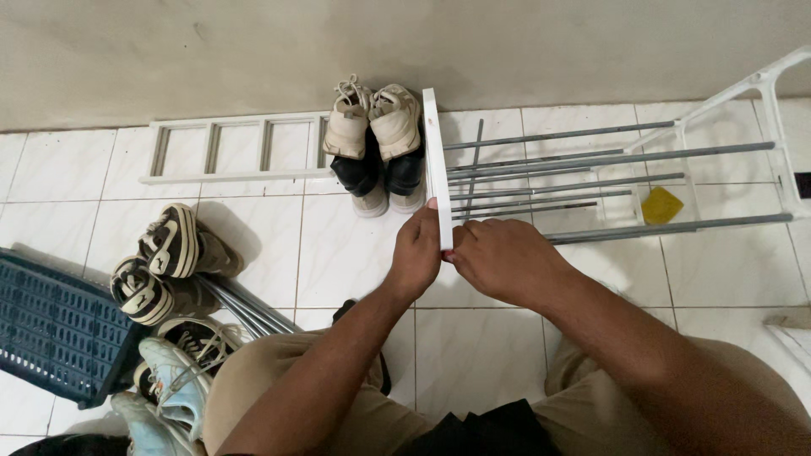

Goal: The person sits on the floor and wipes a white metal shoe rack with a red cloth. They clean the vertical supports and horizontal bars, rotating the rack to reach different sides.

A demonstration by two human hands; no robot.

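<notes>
Both hands are on the white side panel (436, 160) of a half-built shoe rack, which stands on edge on the tiled floor (338, 253). The left hand (416, 257) is wrapped around the panel's near end, and the right hand (507, 262) pinches that same end from the other side. Grey metal rods (591, 160) run from the panel out to a second white frame (781, 127). Just left of the panel sits a stacked pair of beige sneakers (373, 127), with another white ladder-like panel (236, 150) lying flat beyond them.
</notes>
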